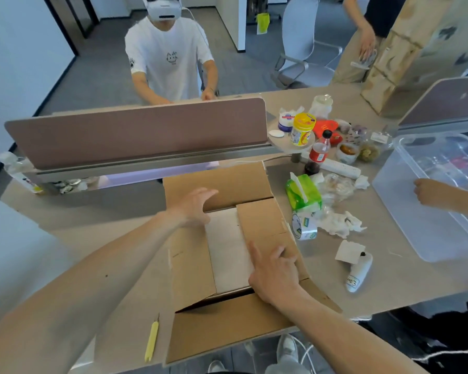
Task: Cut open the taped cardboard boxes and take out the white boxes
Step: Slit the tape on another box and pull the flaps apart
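Cutting is looking finished: cardboard box is sitting open, 1 white box still lying inside. Left hand, fingers straight, is pushing a flap back; right hand (loosely bent, gripping nothing) is pressing another.

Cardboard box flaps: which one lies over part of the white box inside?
The right flap, under the right hand. It lies across the white box, while the far flap and the near flap are folded outward.
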